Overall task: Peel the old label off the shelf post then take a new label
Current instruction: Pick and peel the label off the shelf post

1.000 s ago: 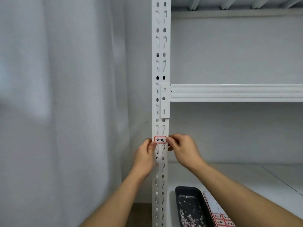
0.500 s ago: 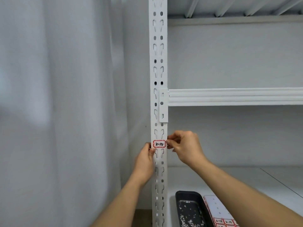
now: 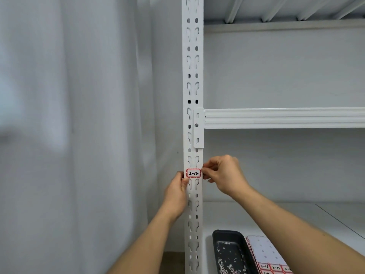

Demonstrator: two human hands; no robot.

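Right hand [image 3: 225, 175] is at the right edge of the shelf post [image 3: 193, 86], with the thumb and forefinger curled together and pinching at the right end of the old label [image 3: 193, 173]. Left hand [image 3: 176, 191] is on the left side of the post, just below the label; the thumb tip rests on the post face at the label's lower left corner, and the remaining fingers pass behind the post, so whether they grip it cannot be determined.

Label position: flat on the front face of the post, below the bracket of the shelf beam [image 3: 284, 118]. It is white with a red border and carries the handwritten mark "2-15". All four edges appear to lie against the metal; whether the right end has lifted cannot be determined.

On the lower shelf [image 3: 286, 216], near and to the right of the post, a black tray [image 3: 227, 252] holds small white and red scraps. A label sheet [image 3: 264, 254] lies touching the tray's right side; its far part is bare backing, and red-bordered labels with handwritten numbers remain at its near end. A pale curtain [image 3: 79, 135] hangs to the left of the post.
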